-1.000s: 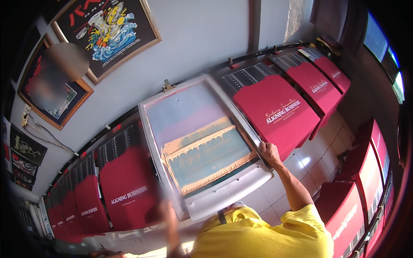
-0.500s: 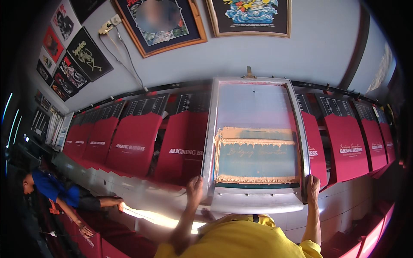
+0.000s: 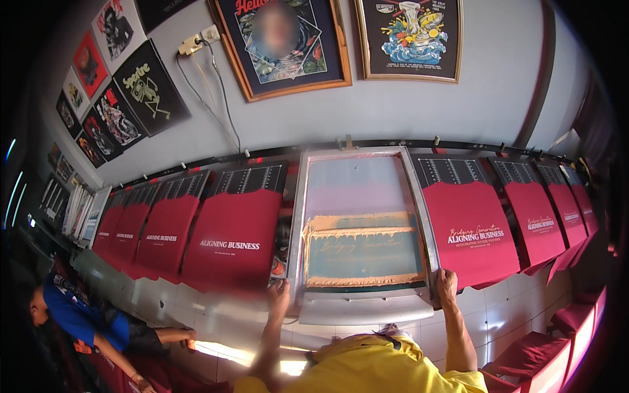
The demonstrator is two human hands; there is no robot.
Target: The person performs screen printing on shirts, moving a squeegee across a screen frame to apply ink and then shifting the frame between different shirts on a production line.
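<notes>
Grey wall out back, red shirts either side, and your left hand and right hand gripped the screen frame.

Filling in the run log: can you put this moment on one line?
left hand: by screen frame, contact unclear; right hand: at frame's right edge, closed; orange ink: on mesh; red shirts: both sides

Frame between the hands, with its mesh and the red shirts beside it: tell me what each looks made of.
Frame: probably metal, perhaps aluminium; its rails are grey with a dull sheen.
Mesh: likely a fine synthetic fabric, smooth; it looks taut and partly see-through.
Shirts: soft matte cloth, possibly cotton; they drape over black boards with little shine.
</notes>
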